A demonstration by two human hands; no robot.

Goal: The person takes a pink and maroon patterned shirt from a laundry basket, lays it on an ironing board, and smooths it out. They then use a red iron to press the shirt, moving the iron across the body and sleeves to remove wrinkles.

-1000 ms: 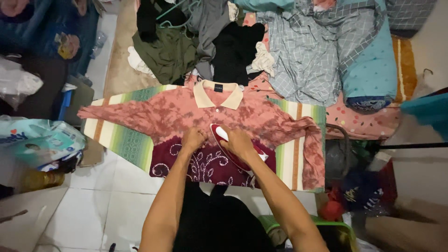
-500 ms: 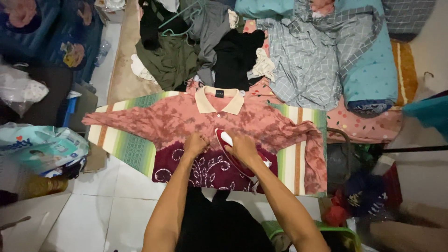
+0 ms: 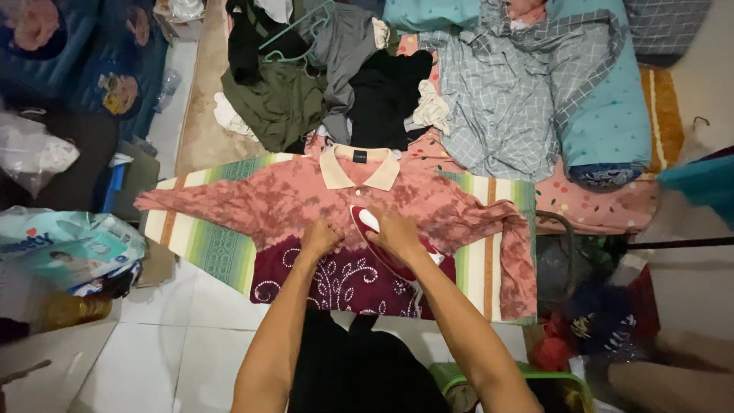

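Note:
A pink mottled polo shirt (image 3: 290, 197) with a cream collar and a maroon patterned hem lies flat, sleeves spread, on a green and cream striped cloth (image 3: 206, 237). My right hand (image 3: 397, 233) grips the handle of a red and white iron (image 3: 367, 223) that rests on the shirt's middle, its tip pointing toward the collar. My left hand (image 3: 319, 235) presses the fabric just to the left of the iron, fingers curled.
A heap of dark, green and grey clothes (image 3: 321, 76) with a green hanger lies beyond the collar. A grey checked sheet (image 3: 505, 99) and teal pillow (image 3: 612, 115) lie at the back right. A plastic pack (image 3: 61, 245) sits left. A green basket (image 3: 535, 378) stands near my right elbow.
The iron and my right hand have slid slightly up the shirt toward the collar. My left hand stays pressed beside it.

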